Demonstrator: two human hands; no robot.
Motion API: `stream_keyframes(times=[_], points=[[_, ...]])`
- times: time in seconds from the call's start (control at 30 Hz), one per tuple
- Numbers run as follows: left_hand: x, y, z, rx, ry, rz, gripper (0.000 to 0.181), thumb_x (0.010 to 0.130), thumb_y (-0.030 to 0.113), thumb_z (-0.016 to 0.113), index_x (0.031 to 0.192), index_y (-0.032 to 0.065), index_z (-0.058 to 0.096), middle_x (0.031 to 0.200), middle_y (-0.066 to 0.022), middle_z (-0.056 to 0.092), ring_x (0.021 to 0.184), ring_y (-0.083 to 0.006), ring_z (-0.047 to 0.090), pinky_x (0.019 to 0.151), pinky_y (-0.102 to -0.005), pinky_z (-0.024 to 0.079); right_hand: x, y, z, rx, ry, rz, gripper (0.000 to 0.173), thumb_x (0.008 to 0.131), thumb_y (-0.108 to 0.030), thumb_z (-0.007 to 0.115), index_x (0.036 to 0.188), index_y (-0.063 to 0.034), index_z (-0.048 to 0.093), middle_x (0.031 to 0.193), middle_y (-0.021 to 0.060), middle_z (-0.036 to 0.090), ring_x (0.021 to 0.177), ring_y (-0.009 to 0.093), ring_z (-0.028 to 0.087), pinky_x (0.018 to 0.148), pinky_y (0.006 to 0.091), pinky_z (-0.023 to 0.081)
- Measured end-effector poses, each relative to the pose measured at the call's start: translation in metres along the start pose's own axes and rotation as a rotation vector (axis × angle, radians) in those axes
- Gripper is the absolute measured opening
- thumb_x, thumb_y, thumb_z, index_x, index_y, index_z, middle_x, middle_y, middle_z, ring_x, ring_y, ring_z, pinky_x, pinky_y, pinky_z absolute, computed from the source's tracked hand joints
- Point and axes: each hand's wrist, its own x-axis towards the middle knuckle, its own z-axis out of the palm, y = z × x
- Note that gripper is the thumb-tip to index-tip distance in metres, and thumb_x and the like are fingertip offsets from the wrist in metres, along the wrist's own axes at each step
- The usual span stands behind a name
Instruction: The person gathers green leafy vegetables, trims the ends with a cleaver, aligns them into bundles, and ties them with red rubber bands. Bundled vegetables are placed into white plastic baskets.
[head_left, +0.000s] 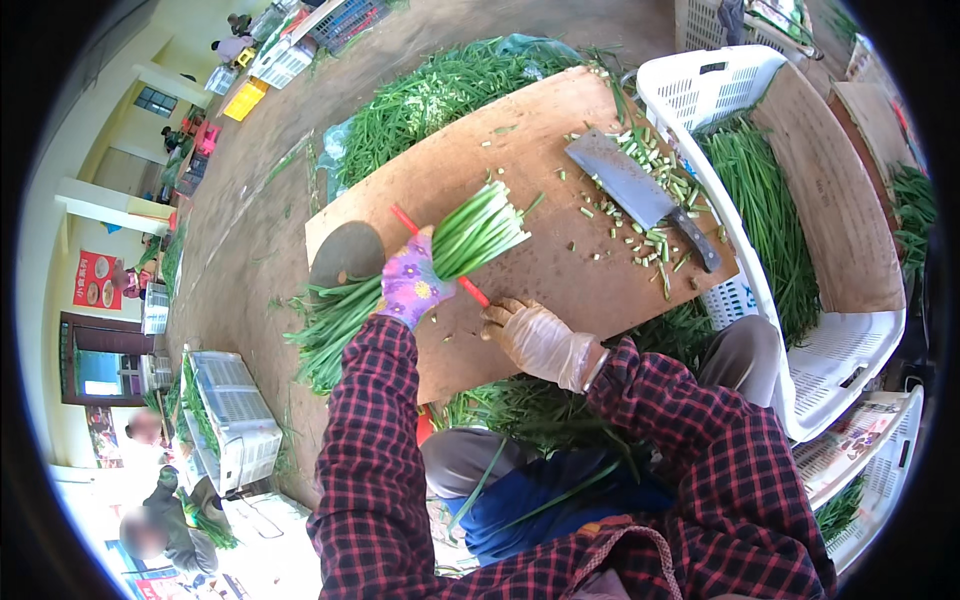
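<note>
A bundle of long green stalks, like garlic chives (480, 232), is gripped in my left hand (416, 277), which wears a flowered purple glove. Its pale cut ends point up and right over a wooden board (517, 322); the leaves trail past the board's left edge. A red strip (472, 291) passes at the bundle, and its lower right end is at the fingertips of my right hand (536, 337), in a whitish glove. The strip's middle is hidden behind the left hand and bundle. A cleaver (622, 178) lies on the board at the right, among chopped stalk ends (660, 161).
A round dark disc (346, 253) lies at the board's left. Loose greens (442, 97) are heaped beyond the board. A white plastic crate (847, 367) holding greens and cardboard stands close at right. Another crate (251, 442) stands at lower left, with a person (176, 525) beyond.
</note>
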Motion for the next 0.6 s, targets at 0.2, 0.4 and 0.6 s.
stream_keyframes(times=[0.2,0.4,0.6], points=[[0.003,0.007,-0.011,-0.084,-0.153,-0.048,0.120,0.053,0.040,0.084,0.145,0.0053,0.016,0.133,-0.0251,0.041,0.118,-0.0372,0.049,0.099,-0.0408,0.042,0.015,0.059,-0.068,-0.017,0.498,0.405,0.019,0.080,-0.014,0.061,0.098,-0.0111,0.067,0.077,0.0118,0.064,0.076,0.030,0.063,0.066,0.0405,0.051],[-0.001,0.020,0.005,-0.107,-0.037,-0.027,0.124,0.050,0.046,0.086,0.144,0.0035,0.016,0.131,-0.0251,0.041,0.120,-0.0376,0.046,0.100,-0.0412,0.040,0.052,0.123,-0.044,-0.515,0.051,0.546,0.012,0.079,-0.012,0.056,0.083,-0.0068,0.066,0.078,0.0121,0.065,0.072,0.027,0.066,0.061,0.0386,0.052],[0.001,0.013,0.007,-0.229,-0.009,-0.008,0.109,0.051,0.042,0.086,0.137,0.0022,0.032,0.125,-0.0215,0.049,0.116,-0.0370,0.050,0.099,-0.0419,0.040,0.021,0.083,-0.079,-0.672,-0.128,0.286,0.013,0.081,-0.018,0.056,0.073,-0.0115,0.064,0.068,0.0076,0.062,0.062,0.022,0.065,0.053,0.0353,0.050]])
